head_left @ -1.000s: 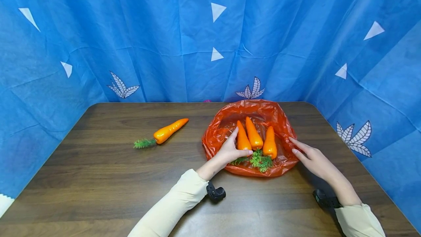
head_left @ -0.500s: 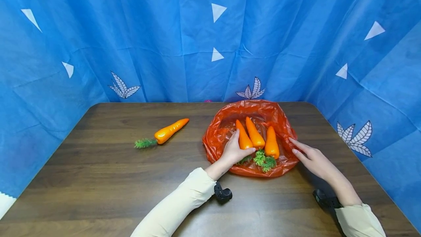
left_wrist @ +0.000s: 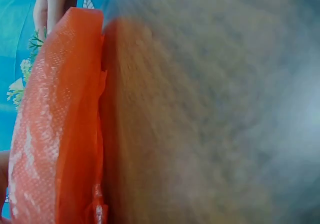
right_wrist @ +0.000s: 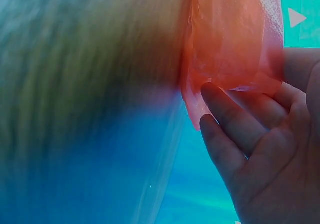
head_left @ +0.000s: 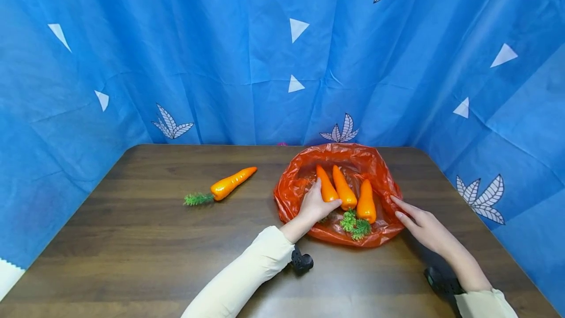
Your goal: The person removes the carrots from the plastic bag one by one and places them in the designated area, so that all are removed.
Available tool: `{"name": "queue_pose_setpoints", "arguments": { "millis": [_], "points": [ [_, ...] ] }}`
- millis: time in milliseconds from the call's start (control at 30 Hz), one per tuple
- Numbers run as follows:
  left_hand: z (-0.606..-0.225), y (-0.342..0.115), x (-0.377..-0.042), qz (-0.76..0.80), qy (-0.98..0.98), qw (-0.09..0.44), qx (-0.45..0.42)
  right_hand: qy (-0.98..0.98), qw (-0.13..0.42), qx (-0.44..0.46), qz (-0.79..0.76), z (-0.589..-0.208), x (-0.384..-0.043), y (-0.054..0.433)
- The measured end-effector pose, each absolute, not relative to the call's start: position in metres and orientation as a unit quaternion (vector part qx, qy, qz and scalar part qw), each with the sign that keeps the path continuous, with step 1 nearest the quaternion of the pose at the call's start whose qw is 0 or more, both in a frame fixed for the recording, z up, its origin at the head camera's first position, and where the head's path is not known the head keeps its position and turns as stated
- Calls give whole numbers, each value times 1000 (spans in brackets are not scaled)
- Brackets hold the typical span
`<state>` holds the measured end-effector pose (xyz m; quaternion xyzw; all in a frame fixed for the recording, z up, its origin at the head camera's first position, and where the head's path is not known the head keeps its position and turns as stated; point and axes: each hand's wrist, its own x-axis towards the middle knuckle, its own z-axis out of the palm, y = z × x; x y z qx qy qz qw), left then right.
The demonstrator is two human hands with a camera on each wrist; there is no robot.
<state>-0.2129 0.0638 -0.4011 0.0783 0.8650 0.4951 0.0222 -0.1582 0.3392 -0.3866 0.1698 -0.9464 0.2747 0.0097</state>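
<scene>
A red plastic bag (head_left: 291, 200) lies spread at the table's right side with its mouth facing up. Inside are three orange carrots with green tops; the middle one (head_left: 344, 190) and the right one (head_left: 366, 202) lie side by side. My left hand (head_left: 312, 206) reaches over the bag's near left rim and holds the left carrot (head_left: 325, 185) between thumb and fingers. With the right hand (head_left: 425, 227) I pinch the bag's right edge. The right wrist view shows the thumb and fingers (right_wrist: 232, 119) on opposite sides of the thin plastic.
Another orange carrot (head_left: 231, 184) with a green top lies alone on the left half of the wooden table (head_left: 154, 249). A blue patterned curtain (head_left: 220, 63) hangs behind the table and along its sides.
My left hand has shifted slightly right with the left carrot, and the other two carrots have edged right too. The right hand stays at the bag's edge. The head view has tilted up a little.
</scene>
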Motion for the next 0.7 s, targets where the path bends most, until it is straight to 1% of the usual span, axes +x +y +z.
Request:
{"name": "queue_pose_setpoints", "arguments": {
  "millis": [267,567,700],
  "points": [
    [-403,63,-215,475,877,-9,75,-947,9,168,275,-387,-157,338],
    [-405,56,-217,480,870,-25,109,-947,13,171,272,-388,-157,339],
    [-406,51,-218,482,868,-18,117,-947,8,167,274,-387,-156,339]
  ]
}}
